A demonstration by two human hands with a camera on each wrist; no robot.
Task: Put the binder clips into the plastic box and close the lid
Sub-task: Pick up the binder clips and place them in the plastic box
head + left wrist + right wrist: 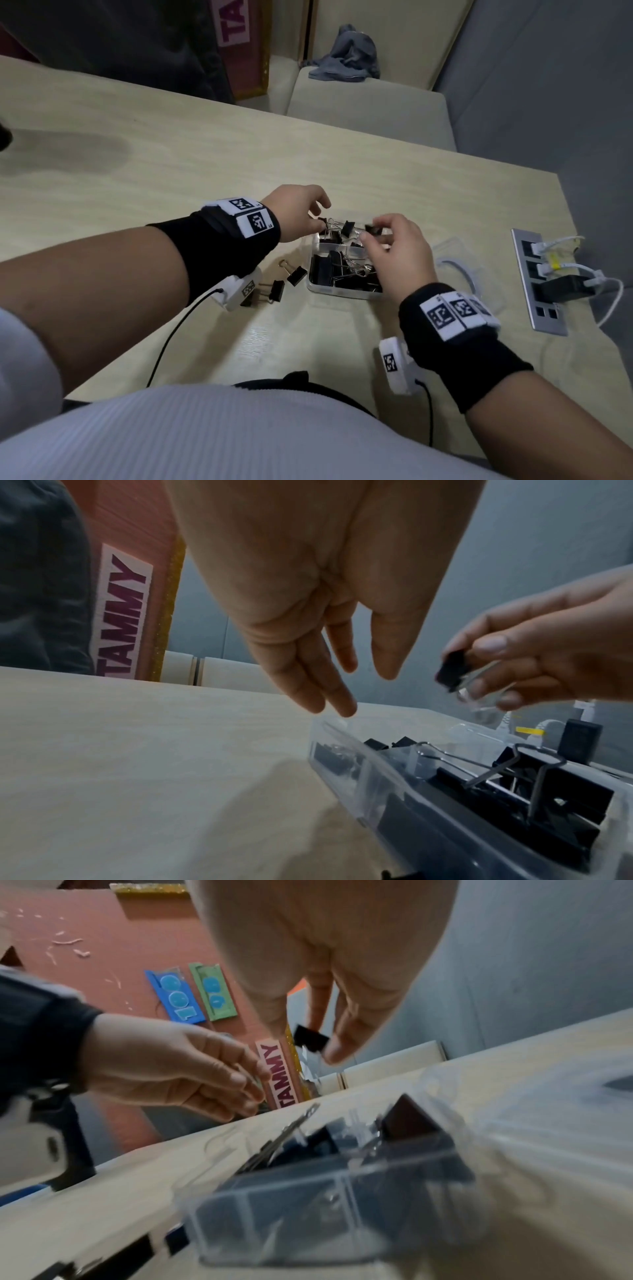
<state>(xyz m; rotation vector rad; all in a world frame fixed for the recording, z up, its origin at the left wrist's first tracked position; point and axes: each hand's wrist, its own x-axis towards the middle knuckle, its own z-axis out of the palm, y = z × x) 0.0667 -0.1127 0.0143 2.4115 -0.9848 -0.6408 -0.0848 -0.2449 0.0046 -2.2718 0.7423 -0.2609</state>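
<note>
A clear plastic box (342, 293) sits open on the pale table, holding several black binder clips (337, 270). Its clear lid (459, 260) lies flat to the right. My right hand (371, 233) hovers over the box's far end and pinches a small black clip (452, 672) between thumb and fingers. Over the far left corner of the box my left hand (320, 217) hangs with straight fingers (337, 704) pointing down and nothing in it. Three loose clips (296, 274) lie on the table left of the box, one partly hidden under my left wrist.
A metal socket panel (541, 284) with white plugs, cables and a black adapter is set into the table at the right, near the edge. Black wrist-camera cords trail over the near table edge. A pink board (120, 615) lettered TAMMY and a sofa stand beyond the far edge.
</note>
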